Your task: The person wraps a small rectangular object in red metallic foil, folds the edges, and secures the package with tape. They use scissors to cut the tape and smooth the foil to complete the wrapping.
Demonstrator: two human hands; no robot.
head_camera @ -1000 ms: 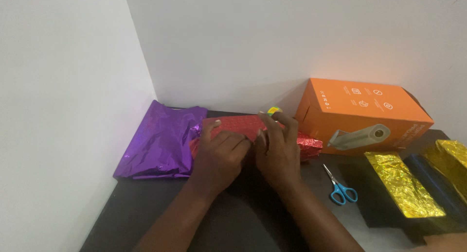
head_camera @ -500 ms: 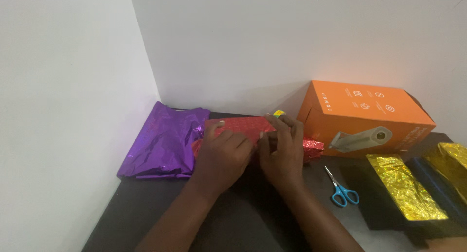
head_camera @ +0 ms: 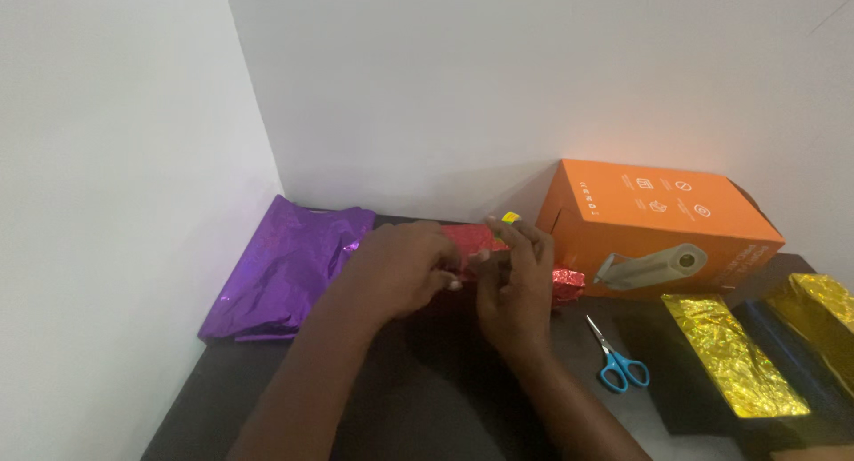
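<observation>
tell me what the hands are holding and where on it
Both hands hold the red foil-wrapped package: left hand over its left half, right hand at its right-middle.

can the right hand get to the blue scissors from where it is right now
Probably yes. The right hand rests on the red foil parcel, and the blue scissors lie on the dark table just to its right, with bare tabletop between them. The orange box sits behind, not in the way.

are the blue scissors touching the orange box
Apart. The head view shows the blue scissors lying on the dark table with a bare strip of tabletop between them and the orange box.
</observation>
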